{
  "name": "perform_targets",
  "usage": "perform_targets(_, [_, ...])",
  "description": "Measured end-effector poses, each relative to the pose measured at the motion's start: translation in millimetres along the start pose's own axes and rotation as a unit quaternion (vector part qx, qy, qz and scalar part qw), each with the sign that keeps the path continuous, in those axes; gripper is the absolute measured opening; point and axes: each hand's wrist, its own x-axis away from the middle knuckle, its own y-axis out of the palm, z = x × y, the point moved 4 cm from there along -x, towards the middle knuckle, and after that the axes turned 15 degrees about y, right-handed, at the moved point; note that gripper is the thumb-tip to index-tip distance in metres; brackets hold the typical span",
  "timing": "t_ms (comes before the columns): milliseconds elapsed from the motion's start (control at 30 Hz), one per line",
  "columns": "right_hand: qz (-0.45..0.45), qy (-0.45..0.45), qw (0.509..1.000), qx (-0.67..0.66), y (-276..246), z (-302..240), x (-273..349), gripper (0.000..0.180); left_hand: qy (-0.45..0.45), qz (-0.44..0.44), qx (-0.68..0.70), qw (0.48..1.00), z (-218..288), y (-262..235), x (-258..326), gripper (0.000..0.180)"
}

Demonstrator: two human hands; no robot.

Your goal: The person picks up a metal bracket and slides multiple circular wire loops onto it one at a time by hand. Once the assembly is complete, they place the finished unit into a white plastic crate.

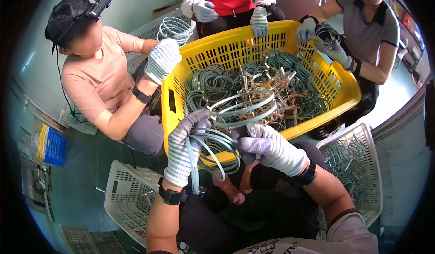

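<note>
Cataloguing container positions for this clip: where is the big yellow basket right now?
In the head view, the big yellow basket sits upper middle, toward the right, just beyond the wearer's left hand and right hand.

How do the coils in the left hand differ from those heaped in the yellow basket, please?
The held coils look pale grey-blue; the heaped coils look mostly darker green.
The held coils are up in the left hand; the heaped coils lie in the yellow basket.
The held coils form distinct loops; the heaped coils form a dense pile beside coppery metal pieces.
Both are strands wound into loops.
</note>
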Motion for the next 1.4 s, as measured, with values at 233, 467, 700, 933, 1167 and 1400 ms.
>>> perform_targets(233, [0.044, 0.054, 0.997, 0.017, -10.6, 7.2, -5.5, 0.026, 0.129, -0.142, -0.188, 0.963, 25.8, 1.3, -8.9, 0.038])
perform_targets(467, [0.014, -0.082, 0.98, -0.182, -19.1, -7.4, -7.8, 0.023, 0.082, 0.082, 0.095, 0.989, 19.1, -40.9, -2.3, 0.03])
perform_targets(700, [-0.01, -0.13, 0.968, -0.216, -19.1, -10.9, -9.5, 0.025, -0.118, 0.034, 0.389, 0.913, 2.7, -26.5, -10.2, 0.065])
perform_targets(933, [0.107, -0.115, 0.978, -0.135, -23.9, -9.0, -7.5, 0.025, -0.186, -0.014, 0.234, 0.954, 15.2, -13.0, -0.8, 0.028])
perform_targets(1167, [0.068, -0.155, 0.981, 0.093, -22.0, -8.6, -0.2, 0.041, -0.085, 0.162, 0.163, 0.97, 27.2, -50.5, -11.7, 0.023])
perform_targets(1400, [0.196, -0.264, 0.836, 0.44, -16.6, -14.2, 2.2, 0.033, -0.091, 0.063, 0.081, 0.991, 36.9, -52.6, -6.1, 0.019])
